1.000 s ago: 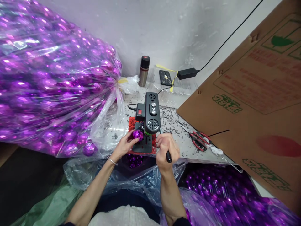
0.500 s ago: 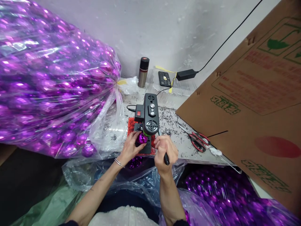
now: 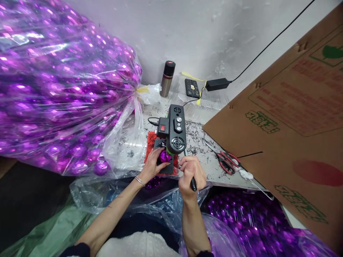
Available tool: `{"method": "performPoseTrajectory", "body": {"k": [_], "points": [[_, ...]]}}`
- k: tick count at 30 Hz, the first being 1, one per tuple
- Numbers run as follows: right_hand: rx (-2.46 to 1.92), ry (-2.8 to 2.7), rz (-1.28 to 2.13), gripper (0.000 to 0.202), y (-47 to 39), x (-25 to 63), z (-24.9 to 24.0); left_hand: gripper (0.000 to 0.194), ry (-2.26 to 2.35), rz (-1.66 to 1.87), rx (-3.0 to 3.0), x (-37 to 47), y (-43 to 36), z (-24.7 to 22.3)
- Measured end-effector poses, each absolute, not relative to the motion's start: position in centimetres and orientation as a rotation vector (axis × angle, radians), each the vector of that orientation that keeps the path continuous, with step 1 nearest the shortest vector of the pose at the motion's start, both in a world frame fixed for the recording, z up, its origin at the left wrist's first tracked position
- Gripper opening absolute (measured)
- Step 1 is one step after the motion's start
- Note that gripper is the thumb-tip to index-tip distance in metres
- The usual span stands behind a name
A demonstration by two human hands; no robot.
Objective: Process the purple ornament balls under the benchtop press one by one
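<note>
A small black bench drill press (image 3: 177, 130) stands on a red mat (image 3: 150, 138) strewn with black shavings. Beneath its head, on the dark base plate, sits a shiny purple ball ornament (image 3: 164, 156). My left hand (image 3: 154, 165) grips the ball from the left, thumb in front and fingers behind. My right hand (image 3: 191, 173) is wrapped round the press's lever handle (image 3: 193, 184), whose black end pokes out below the fist. The contact between the tool and the ball is hidden under the press head.
A large clear bag of purple balls (image 3: 66, 89) fills the left. Scissors (image 3: 227, 162) lie right of the press, before a leaning cardboard box (image 3: 289, 128). Behind stand a flask (image 3: 167, 78), a phone (image 3: 192, 88) and a power adapter (image 3: 217, 84). More purple balls (image 3: 246, 214) lie below the table edge.
The whole view has shifted slightly, so things appear a little further right. Both hands keep their holds on the ball and the lever handle, with no clear movement otherwise.
</note>
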State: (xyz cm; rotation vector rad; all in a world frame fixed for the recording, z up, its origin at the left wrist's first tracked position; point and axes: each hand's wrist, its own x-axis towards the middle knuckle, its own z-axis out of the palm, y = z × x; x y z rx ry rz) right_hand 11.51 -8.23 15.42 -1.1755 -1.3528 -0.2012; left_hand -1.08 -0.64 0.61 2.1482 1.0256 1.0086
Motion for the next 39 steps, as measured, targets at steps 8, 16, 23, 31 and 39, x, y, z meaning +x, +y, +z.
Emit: {"method": "performPoseTrajectory", "body": {"k": [8,16,23,31,39], "points": [[-1.203,-1.349,-0.255,0.031,-8.4,11.4,13.2,0.064,0.987,0.961,2.123,-1.1,-0.6,0.5],[-1.108,-1.288,-0.365,0.036,-7.5,10.9,9.7,0.065,0.984,0.947,2.116,-1.1,-0.6,0.8],[-1.089,-1.261,-0.346,0.037,-7.4,10.8,9.2,0.064,0.994,0.908,2.096,-1.1,-0.7,1.2],[-1.088,-1.272,-0.369,0.039,-7.3,11.1,8.8,0.066,0.959,0.908,2.070,-1.1,-0.6,1.4],[-1.060,-1.230,-0.365,0.040,-7.0,11.3,8.0,0.069,0.950,0.904,2.069,-0.7,-0.5,1.2]]}}
